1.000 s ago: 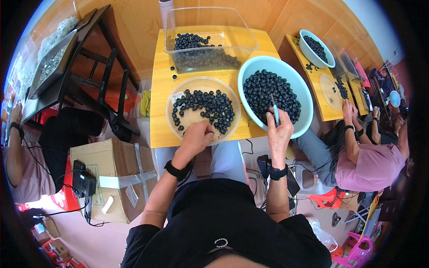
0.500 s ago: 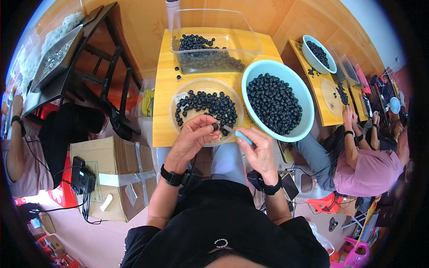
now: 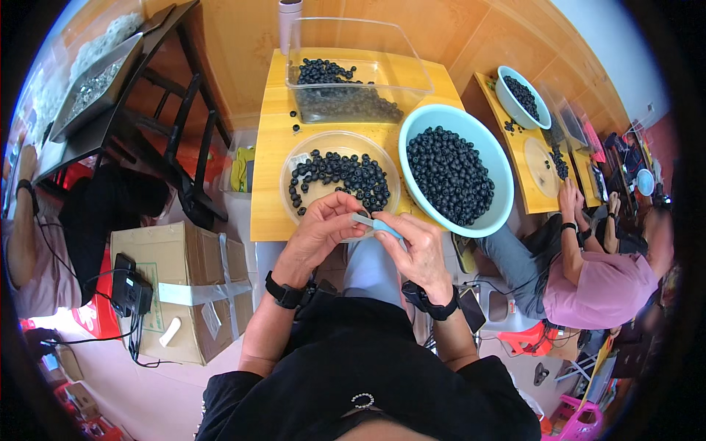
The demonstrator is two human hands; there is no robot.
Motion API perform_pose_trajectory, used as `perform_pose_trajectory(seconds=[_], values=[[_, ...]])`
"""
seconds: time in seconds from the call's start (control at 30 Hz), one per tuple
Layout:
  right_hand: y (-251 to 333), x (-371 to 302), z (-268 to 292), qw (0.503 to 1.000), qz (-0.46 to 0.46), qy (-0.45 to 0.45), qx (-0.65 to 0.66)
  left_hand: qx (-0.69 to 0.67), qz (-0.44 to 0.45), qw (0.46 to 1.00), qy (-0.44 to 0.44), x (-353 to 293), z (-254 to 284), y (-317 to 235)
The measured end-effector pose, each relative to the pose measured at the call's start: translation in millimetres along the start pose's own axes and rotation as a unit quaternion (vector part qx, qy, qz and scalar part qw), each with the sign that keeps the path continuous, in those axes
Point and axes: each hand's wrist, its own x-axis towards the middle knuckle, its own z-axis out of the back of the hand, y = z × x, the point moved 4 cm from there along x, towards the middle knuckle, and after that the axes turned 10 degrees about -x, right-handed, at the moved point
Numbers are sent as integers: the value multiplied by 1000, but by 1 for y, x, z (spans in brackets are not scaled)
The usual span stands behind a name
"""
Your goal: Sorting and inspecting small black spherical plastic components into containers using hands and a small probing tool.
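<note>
My left hand (image 3: 321,234) pinches a small round black bead-like piece (image 3: 362,213) between thumb and fingers, mostly covered by the fingertips and a blade. In my right hand (image 3: 419,246) is a small knife with a light-blue handle (image 3: 387,228); its short flat grey blade (image 3: 361,219) lies against the piece. Both hands meet over the near rim of a shallow clear round tray (image 3: 331,141), where several similar black pieces (image 3: 353,173) lie loose. To its right stands a light-blue bowl (image 3: 502,169) heaped with more of them.
A clear rectangular bin (image 3: 390,45) holding black pieces stands at the back of the yellow table (image 3: 266,169), with two loose pieces beside it. A cardboard box (image 3: 162,253) stands at left. Another person (image 3: 599,290) works at a table on the right.
The knife has moved left, so its blade now overlaps the black piece that was in plain sight. My right hand has come closer to my left.
</note>
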Motion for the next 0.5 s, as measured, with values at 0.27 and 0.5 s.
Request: perform_pose_trajectory(seconds=[0.27, 0.5], values=[[-1, 1, -1, 1000, -3, 9, 6, -4, 3, 1000, 8, 0, 2, -1], [-4, 2, -2, 999, -1, 27, 34, -5, 6, 1000, 8, -1, 2, -2]])
